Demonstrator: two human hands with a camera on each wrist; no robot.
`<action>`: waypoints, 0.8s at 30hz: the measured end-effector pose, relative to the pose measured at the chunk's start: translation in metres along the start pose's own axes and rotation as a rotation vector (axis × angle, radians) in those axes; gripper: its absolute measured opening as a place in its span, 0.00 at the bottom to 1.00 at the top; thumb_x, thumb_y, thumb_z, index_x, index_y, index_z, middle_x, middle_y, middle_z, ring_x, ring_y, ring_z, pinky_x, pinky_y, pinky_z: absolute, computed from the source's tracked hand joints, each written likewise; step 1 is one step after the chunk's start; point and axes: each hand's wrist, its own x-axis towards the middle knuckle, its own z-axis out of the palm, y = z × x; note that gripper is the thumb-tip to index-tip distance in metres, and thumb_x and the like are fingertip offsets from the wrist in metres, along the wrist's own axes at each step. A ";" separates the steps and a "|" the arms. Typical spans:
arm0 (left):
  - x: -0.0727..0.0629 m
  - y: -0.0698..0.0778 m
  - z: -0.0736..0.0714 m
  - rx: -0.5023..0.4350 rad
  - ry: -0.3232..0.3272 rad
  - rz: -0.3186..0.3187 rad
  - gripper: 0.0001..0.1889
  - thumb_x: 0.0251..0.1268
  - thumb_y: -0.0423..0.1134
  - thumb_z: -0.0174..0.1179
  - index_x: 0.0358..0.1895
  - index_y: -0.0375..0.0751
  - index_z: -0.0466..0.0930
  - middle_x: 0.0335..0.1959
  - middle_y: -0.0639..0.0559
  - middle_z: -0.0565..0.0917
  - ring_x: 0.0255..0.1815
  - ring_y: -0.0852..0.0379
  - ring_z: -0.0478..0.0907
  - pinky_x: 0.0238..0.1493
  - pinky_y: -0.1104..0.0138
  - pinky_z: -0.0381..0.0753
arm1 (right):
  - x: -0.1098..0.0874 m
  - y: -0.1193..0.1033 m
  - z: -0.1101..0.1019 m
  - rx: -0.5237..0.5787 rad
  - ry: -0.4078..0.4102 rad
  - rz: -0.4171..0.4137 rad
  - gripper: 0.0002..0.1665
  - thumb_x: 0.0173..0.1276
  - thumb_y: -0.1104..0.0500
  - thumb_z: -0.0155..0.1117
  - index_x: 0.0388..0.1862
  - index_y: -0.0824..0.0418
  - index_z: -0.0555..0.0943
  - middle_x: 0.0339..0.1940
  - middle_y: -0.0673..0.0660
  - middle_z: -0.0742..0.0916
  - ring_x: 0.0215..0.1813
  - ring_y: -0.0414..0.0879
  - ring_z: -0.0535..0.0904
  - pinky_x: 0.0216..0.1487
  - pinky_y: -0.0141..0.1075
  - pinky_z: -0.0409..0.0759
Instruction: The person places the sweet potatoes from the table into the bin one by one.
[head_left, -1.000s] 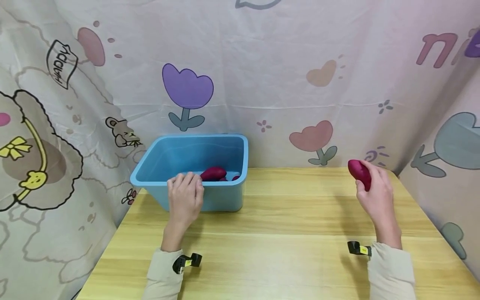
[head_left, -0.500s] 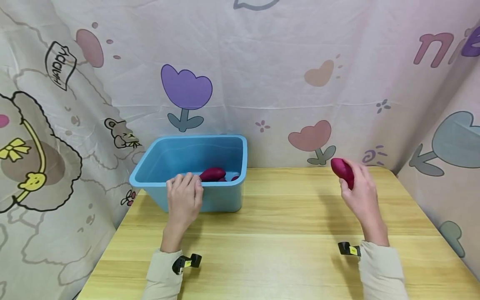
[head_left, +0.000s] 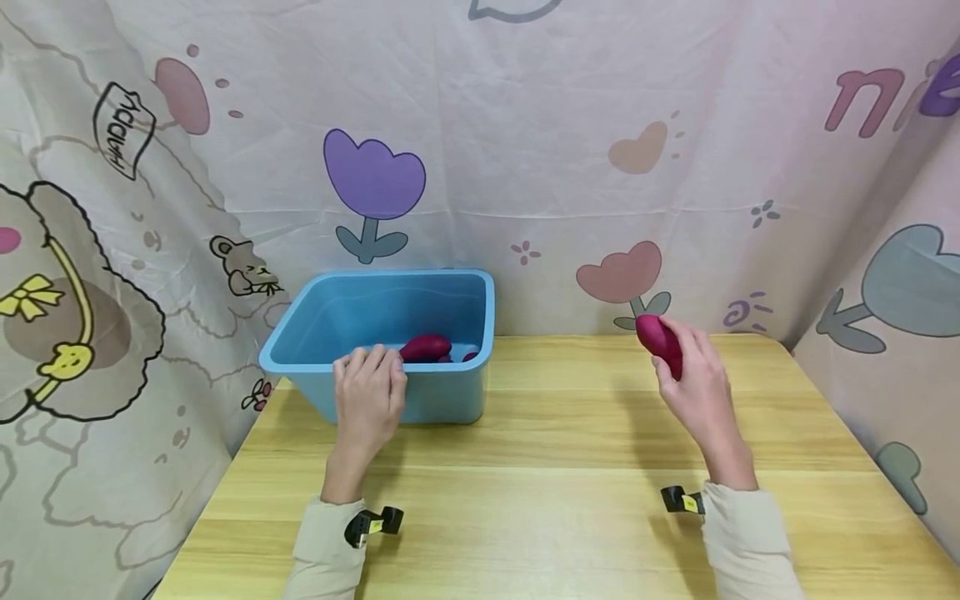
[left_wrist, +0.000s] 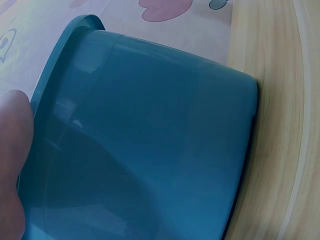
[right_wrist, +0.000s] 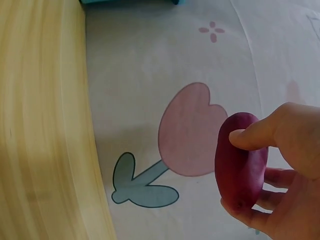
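My left hand grips the near rim of a blue plastic bin, with the fingers curled over the edge. In the left wrist view the bin's outer wall fills most of the picture. Inside the bin lies a reddish-purple sweet potato, and small parts of others show beside it; the rim and hand hide the rest. Over the right part of the table, my right hand holds another sweet potato between thumb and fingers, raised off the surface.
A light wood-grain table bears the bin at its back left. Behind it hangs a pale printed curtain, which also covers both sides. Each wrist wears a small black camera, one at the left cuff.
My right hand has moved left with the sweet potato, staying raised above the table. The left hand and the bin have not visibly moved.
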 end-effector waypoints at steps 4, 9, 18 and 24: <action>-0.001 0.000 0.001 0.006 0.002 0.006 0.18 0.80 0.42 0.38 0.30 0.40 0.70 0.27 0.46 0.74 0.35 0.39 0.71 0.46 0.43 0.65 | -0.001 -0.003 0.003 -0.005 -0.009 -0.013 0.36 0.62 0.72 0.69 0.70 0.60 0.75 0.60 0.70 0.79 0.57 0.71 0.77 0.53 0.70 0.74; 0.000 0.000 0.001 0.007 0.006 0.008 0.18 0.80 0.42 0.38 0.30 0.39 0.70 0.27 0.45 0.74 0.34 0.39 0.71 0.46 0.43 0.64 | -0.001 -0.009 0.004 -0.004 -0.020 -0.019 0.36 0.63 0.71 0.69 0.71 0.59 0.74 0.61 0.70 0.79 0.57 0.71 0.76 0.52 0.70 0.74; -0.001 -0.001 0.000 0.007 -0.010 -0.007 0.20 0.81 0.45 0.36 0.30 0.41 0.71 0.28 0.46 0.74 0.35 0.40 0.71 0.47 0.44 0.65 | -0.002 -0.019 0.008 0.007 -0.027 -0.042 0.36 0.63 0.71 0.69 0.71 0.59 0.75 0.61 0.69 0.79 0.59 0.68 0.76 0.52 0.70 0.75; 0.000 0.000 -0.001 0.007 -0.042 -0.023 0.21 0.82 0.45 0.34 0.31 0.40 0.71 0.29 0.46 0.74 0.37 0.40 0.71 0.49 0.44 0.64 | -0.003 -0.025 0.012 0.014 -0.024 -0.069 0.36 0.63 0.70 0.70 0.71 0.59 0.75 0.62 0.68 0.80 0.59 0.67 0.77 0.53 0.68 0.76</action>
